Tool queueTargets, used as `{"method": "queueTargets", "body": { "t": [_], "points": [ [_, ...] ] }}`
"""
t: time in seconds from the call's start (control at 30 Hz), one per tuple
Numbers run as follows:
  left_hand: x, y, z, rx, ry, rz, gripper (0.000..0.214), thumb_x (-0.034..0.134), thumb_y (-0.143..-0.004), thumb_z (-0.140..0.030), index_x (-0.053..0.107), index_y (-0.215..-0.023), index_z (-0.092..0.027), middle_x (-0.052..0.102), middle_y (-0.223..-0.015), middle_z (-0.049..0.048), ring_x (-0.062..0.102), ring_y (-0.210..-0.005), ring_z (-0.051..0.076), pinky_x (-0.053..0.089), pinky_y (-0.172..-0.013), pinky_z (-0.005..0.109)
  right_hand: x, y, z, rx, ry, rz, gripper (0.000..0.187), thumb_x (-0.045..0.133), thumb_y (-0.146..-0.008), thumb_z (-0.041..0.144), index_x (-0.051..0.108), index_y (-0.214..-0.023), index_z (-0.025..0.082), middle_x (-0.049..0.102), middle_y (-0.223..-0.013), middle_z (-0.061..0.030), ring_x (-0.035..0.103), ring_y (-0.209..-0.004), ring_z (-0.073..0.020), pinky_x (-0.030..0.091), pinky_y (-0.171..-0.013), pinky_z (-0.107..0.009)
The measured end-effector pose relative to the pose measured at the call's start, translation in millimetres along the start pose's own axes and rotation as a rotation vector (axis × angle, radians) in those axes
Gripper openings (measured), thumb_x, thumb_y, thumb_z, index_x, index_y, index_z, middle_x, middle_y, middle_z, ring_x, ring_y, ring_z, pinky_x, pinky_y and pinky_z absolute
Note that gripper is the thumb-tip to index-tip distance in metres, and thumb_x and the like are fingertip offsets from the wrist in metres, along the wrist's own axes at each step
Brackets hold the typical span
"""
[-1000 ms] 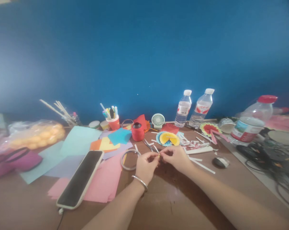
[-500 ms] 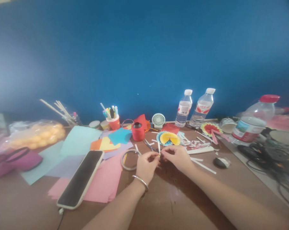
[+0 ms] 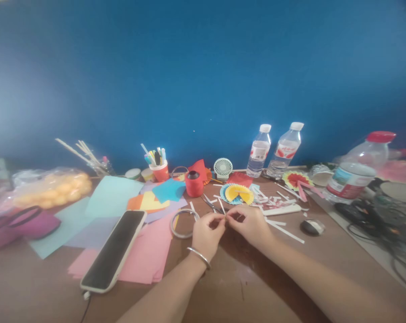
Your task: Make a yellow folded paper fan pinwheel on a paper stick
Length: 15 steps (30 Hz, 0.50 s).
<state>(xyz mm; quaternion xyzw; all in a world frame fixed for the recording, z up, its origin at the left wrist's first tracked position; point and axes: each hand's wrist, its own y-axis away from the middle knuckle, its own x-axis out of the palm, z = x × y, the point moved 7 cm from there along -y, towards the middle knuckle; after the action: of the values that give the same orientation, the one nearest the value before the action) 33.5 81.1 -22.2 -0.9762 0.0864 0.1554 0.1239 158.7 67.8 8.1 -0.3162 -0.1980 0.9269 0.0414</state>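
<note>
My left hand (image 3: 208, 233), with a silver bangle at the wrist, pinches with thumb and forefinger. Close against it, my right hand (image 3: 252, 224) is closed in a pinch as well. Whatever sits between the fingertips is tiny and mostly hidden. A narrow white paper strip (image 3: 222, 206) shows just beyond the fingertips; I cannot tell whether it is held or lies on the table. Scissors (image 3: 209, 204) lie behind my left hand, and a roll of tape (image 3: 183, 224) is to its left. A yellow and blue pleated paper fan (image 3: 238, 194) lies behind my right hand.
A phone (image 3: 115, 251) rests on pink paper (image 3: 147, 255) at the left. Farther back stand a red spool (image 3: 194, 185), a cup of pens (image 3: 160, 170), a small fan (image 3: 223, 168) and water bottles (image 3: 258, 150). Paper scraps and a mouse (image 3: 312, 227) lie right.
The hands stay together in nearly the same place, fingertips slightly shifted. The white strip near the fingertips now leans left, where before it stood more upright.
</note>
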Motion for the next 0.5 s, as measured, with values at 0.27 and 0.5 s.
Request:
{"method": "queueTargets", "body": {
  "t": [0.27, 0.5],
  "points": [
    [-1.4, 1.8, -5.2, 0.023, -0.033, -0.007, 0.016, 0.051, -0.072, -0.022, 0.065, -0.075, -0.016, 0.065, -0.071, 0.0036, 0.058, -0.065, 0.015, 0.044, -0.062, 0.024, 0.8, 0.2, -1.4, 0.082, -0.034, 0.025, 0.01, 0.054, -0.065, 0.018, 0.064, -0.064, 0.019, 0.065, -0.061, 0.0007, 0.057, -0.058, -0.0132, 0.041, -0.054, -0.021],
    [0.0, -1.4, 3.6, -0.016, 0.02, 0.007, 0.016, 0.051, -0.071, -0.023, 0.064, -0.077, -0.015, 0.065, -0.07, 0.0045, 0.058, -0.063, 0.015, 0.045, -0.059, 0.024, 9.1, -3.3, -18.4, 0.232, -0.229, 0.147, 0.013, 0.051, -0.065, 0.019, 0.064, -0.064, 0.016, 0.061, -0.051, -0.0001, 0.055, -0.048, -0.0127, 0.042, -0.049, -0.022]
  ]
}}
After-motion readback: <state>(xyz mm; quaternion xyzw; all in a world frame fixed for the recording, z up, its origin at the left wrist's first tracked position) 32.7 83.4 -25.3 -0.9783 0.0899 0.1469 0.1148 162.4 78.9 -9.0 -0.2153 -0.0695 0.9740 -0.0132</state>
